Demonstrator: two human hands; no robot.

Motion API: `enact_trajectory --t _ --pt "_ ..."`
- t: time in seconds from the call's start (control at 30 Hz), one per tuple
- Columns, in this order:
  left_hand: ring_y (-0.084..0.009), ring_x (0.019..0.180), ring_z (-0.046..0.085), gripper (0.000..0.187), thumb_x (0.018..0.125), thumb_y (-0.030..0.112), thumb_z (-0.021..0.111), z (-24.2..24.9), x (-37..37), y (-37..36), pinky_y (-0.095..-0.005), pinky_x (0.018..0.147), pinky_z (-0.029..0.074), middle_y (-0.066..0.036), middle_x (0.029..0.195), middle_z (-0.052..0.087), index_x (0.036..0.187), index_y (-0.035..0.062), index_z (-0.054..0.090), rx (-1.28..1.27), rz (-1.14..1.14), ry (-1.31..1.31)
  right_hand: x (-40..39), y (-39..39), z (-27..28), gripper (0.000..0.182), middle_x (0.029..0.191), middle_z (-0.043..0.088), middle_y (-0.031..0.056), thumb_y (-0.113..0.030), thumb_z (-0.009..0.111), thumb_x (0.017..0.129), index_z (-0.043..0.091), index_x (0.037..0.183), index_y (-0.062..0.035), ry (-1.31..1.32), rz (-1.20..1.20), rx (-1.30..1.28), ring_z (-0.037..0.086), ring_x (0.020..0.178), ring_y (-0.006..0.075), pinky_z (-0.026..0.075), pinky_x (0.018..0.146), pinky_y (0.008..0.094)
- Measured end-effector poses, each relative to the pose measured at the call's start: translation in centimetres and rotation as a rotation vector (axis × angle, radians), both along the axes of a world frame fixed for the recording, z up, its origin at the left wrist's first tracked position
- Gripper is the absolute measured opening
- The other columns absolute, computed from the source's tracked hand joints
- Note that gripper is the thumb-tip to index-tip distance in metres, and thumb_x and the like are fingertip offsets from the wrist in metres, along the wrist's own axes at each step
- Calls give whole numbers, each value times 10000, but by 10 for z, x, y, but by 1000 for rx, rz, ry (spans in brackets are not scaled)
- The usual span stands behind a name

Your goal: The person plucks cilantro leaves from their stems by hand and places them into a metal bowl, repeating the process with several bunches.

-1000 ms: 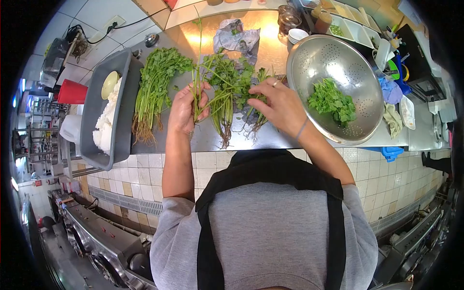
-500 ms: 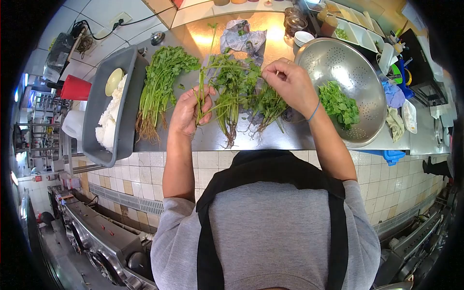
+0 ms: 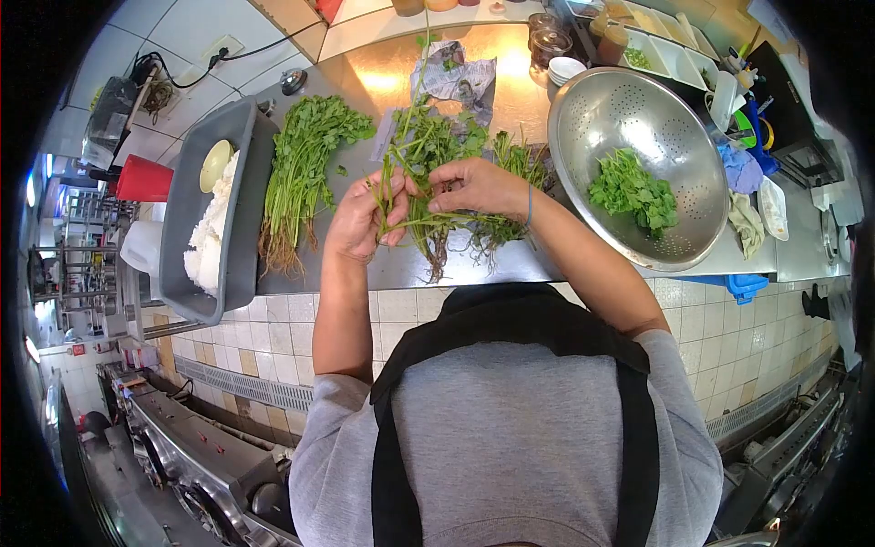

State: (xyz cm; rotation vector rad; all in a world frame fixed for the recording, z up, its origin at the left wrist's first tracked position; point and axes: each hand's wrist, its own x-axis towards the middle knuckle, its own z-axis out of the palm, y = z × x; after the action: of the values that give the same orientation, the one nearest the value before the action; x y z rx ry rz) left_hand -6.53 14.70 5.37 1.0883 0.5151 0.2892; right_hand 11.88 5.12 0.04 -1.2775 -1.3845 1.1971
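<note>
My left hand [image 3: 365,217] is closed around a few long green coriander stems [image 3: 386,193], one rising well above the fingers. Close beside it, my right hand [image 3: 480,190] pinches at a stem, its fingertips partly hidden among the greens. Beneath and behind both hands lies a loose pile of coriander [image 3: 437,246] with roots toward the counter's front edge. To the left rests a larger rooted bunch of coriander [image 3: 305,173]. Picked leaves [image 3: 633,193] sit inside a perforated steel colander [image 3: 583,118] on the right.
A grey tub [image 3: 173,273] with white contents and a yellowish bowl [image 3: 215,165] stands at the left. Crumpled paper [image 3: 456,75] lies at the back of the steel counter [image 3: 351,264]. Jars [image 3: 550,44], small white bowls [image 3: 565,69] and a cloth [image 3: 747,228] surround the colander.
My right hand has moved left and down, from the far side of the pile to beside my left hand. My left hand keeps its hold on the stems.
</note>
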Motion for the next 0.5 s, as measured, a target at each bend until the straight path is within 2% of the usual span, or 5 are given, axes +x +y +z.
enact_trajectory --t 0.13,0.2,0.3,0.43,0.5 --pt "-121 336 361 256 925 234 543 -3 -2 2 -243 312 308 -42 500 442 884 -17 570 -18 -31 -54 2 -4 10 253 797 606 -18 -144 693 835 657 1058 -31 111 47 -40 528 695 66 423 629 204" --pt "-122 335 360 256 924 232 543 -6 -4 3 -244 309 307 -45 500 443 884 -19 567 -17 -33 -69 2 -8 16 240 778 601 -24 -128 682 840 658 1051 -17 415 -34 -257 496 653 49 402 593 196" --pt "-126 334 363 255 925 229 539 -11 -6 4 -246 307 314 -50 498 440 887 -23 559 3 -32 -86 9 -7 11 219 786 597 -33 -128 665 853 662 1041 -16 483 -13 -217 482 645 40 399 586 193" --pt "-130 332 366 255 925 229 539 -10 -5 1 -247 305 329 -55 500 441 892 -23 552 5 -27 -82 0 -7 13 197 792 604 -33 -136 652 864 672 1027 -27 350 -43 -203 482 647 34 393 584 188" --pt "-131 332 367 255 925 230 539 -10 -5 0 -247 304 333 -54 501 441 892 -22 553 5 -19 -80 -1 -3 6 180 804 611 -39 -145 647 870 678 1013 -40 227 39 -133 481 648 30 388 577 185"
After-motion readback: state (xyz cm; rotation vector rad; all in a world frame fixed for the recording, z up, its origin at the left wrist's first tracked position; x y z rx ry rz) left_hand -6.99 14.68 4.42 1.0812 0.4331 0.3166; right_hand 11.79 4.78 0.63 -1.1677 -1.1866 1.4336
